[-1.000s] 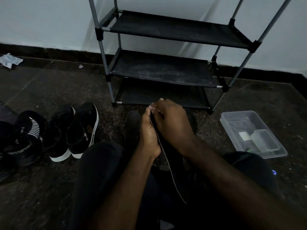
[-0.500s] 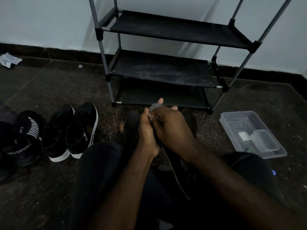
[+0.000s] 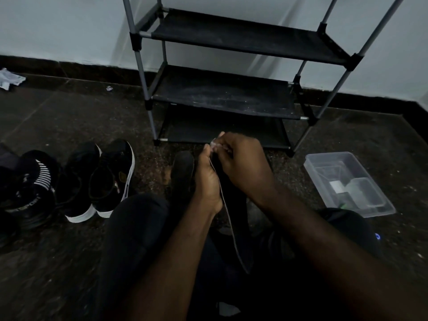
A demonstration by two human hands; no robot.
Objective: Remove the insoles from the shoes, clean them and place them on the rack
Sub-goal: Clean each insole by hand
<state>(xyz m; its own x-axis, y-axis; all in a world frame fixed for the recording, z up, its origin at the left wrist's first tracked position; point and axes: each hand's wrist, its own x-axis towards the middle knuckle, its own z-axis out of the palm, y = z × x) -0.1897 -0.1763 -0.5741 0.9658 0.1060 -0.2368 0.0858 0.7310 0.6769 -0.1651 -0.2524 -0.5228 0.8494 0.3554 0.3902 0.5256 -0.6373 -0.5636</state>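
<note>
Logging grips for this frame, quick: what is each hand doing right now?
Left hand: grips the insole.
Right hand: pinches the same insole near its top end.

The thin dark insole (image 3: 239, 228) stands on edge, pinched at its top; black white-soled shoes (image 3: 99, 181) sit left of the three-shelf rack (image 3: 222, 96).

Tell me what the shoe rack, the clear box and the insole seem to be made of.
Shoe rack: grey poles look like smooth metal tube, joints black plastic, shelves matt black fabric, dusty. Clear box: glossy see-through plastic. Insole: thin, bending, dark with a pale edge; probably foam under cloth, but too dim to be sure.
</note>
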